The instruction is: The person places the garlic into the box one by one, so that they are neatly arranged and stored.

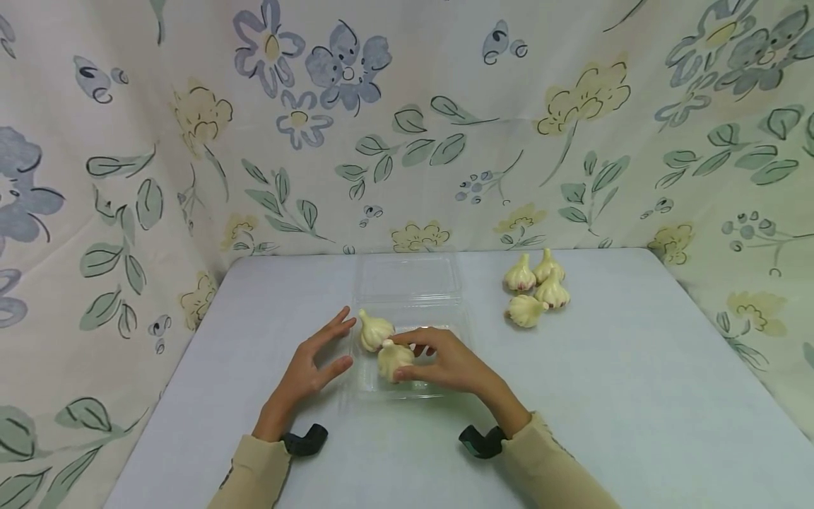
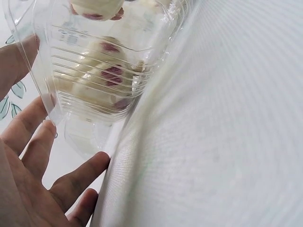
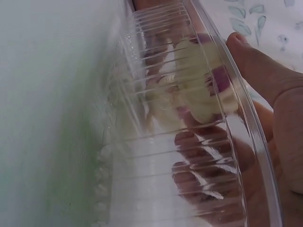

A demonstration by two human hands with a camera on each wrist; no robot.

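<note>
A clear plastic clamshell box (image 1: 439, 316) lies with its lid (image 1: 407, 276) folded back, away from me. My right hand (image 1: 451, 362) reaches into its base and holds a garlic bulb (image 1: 391, 359) between thumb and fingers. Another garlic bulb (image 1: 374, 332) sits just behind it in the left part of the box. At the box's left side is my left hand (image 1: 308, 367), fingers spread and thumb apart; in the left wrist view its fingertips (image 2: 49, 126) are at the clear wall. Through the ribbed plastic, the right wrist view shows a pale bulb (image 3: 201, 87) with purplish patches.
Several garlic bulbs (image 1: 537, 286) are grouped at the back right of the white table (image 1: 604, 396). A floral curtain (image 1: 407, 127) hangs behind the table and along its sides. Dark bands with cameras (image 1: 305, 440) are worn on both wrists.
</note>
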